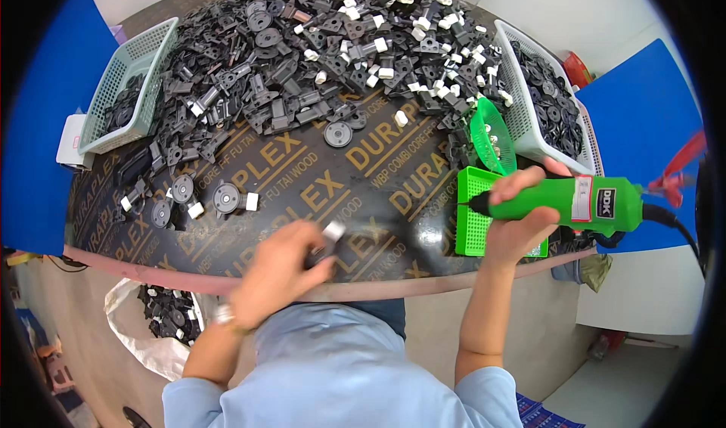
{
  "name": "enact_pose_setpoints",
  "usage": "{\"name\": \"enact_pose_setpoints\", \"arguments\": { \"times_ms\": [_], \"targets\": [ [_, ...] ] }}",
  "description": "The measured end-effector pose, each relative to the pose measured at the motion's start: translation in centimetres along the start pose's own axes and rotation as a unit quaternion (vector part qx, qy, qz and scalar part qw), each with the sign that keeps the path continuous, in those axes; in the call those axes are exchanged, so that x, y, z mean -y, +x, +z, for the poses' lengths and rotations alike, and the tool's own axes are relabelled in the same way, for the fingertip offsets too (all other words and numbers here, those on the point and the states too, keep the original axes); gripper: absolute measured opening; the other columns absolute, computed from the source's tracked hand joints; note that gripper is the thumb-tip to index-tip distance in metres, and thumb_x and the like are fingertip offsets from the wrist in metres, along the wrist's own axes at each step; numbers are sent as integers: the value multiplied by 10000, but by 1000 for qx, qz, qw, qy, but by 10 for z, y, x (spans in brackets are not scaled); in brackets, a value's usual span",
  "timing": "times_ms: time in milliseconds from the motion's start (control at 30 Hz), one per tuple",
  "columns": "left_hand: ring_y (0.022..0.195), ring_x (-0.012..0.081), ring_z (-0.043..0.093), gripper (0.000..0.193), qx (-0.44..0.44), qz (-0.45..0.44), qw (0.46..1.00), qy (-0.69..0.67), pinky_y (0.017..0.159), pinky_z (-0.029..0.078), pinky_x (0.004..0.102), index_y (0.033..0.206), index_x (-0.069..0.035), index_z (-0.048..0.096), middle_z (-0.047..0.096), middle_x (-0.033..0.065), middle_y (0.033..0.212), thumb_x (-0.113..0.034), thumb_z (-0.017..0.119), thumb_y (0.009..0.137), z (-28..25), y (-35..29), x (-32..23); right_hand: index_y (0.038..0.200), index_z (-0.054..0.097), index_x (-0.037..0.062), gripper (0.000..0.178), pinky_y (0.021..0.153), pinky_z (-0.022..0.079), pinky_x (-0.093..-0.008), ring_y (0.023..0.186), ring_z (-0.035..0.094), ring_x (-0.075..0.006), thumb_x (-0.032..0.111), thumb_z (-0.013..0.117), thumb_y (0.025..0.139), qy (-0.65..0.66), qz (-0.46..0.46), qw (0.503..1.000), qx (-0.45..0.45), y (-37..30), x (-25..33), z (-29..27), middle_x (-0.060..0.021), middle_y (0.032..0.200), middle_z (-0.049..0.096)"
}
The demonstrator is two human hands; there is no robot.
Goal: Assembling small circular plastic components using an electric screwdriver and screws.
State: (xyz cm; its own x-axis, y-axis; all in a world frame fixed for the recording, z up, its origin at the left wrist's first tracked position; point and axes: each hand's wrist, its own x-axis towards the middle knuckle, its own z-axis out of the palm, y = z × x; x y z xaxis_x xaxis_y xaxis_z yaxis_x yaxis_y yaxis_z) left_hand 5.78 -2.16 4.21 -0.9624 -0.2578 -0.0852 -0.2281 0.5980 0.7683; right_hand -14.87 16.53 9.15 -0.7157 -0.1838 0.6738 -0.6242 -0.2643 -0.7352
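Observation:
In my right hand [522,209] is a green electric screwdriver [597,205], held level with its dark tip to the left over a small green tray [484,239]. A black cord runs from its back end, beside a blurred red strip. My left hand [283,258] is closed around a small black plastic part with a white end [331,231], just above the near edge of the dark printed board [378,246]. Fingers hide most of that part. Beyond and left lie several black round-wheeled parts with white ends, such as one wheel part [227,198].
A big heap of black and white plastic parts [302,57] covers the back. Light baskets of black parts stand left [113,137] and right [514,103]. A green oval basket [484,137] holds small metal pieces. Below the left edge sits a white sack [132,337] of parts.

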Motion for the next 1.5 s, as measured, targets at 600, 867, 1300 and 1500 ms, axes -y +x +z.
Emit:
{"name": "enact_pose_setpoints", "arguments": {
  "times_ms": [600, 867, 1300, 1500],
  "targets": [
    [914, 204, 615, 401, 3, -126, 991, -37, 776, 473, 305, 1175, 7, 547, 648, 127, 989, -172, 639, 828, -84, -86, 5, 1206, 414, -16, 747, 671, 431, -245, 717, 526, -118, 570, 623, 793, -153, 66, 986, 27, -10, -43, -71, -50, 788, 547],
    [757, 101, 581, 251, 203, -41, 675, -708, 691, 480, 243, 991, -55, 586, 608, 15, 836, -285, 491, 957, 15, 83, -36, 1275, 272, 22, 583, 838, 454, -362, 1007, 511, -242, 71, 617, 808, -366, -54, 925, -86, -58, 12, -73, -153, 1185, 453],
    [692, 124, 533, 195, 47, -108, 440, -890, 659, 468, 255, 894, -62, 558, 556, 16, 775, -256, 570, 879, 40, 132, -14, 862, 532, 38, 332, 559, 492, -314, 685, 581, -259, -6, 772, 638, -161, -121, 932, 300, -140, -6, 76, -108, 896, 599],
    [671, 102, 531, 181, 36, -161, 523, -836, 647, 467, 250, 870, -66, 572, 567, -2, 747, -243, 547, 897, 51, 130, -4, 871, 588, 10, 277, 543, 487, -300, 663, 567, -225, -21, 737, 639, -192, -199, 904, 325, -122, -4, 62, -103, 866, 583]
  ]
}}
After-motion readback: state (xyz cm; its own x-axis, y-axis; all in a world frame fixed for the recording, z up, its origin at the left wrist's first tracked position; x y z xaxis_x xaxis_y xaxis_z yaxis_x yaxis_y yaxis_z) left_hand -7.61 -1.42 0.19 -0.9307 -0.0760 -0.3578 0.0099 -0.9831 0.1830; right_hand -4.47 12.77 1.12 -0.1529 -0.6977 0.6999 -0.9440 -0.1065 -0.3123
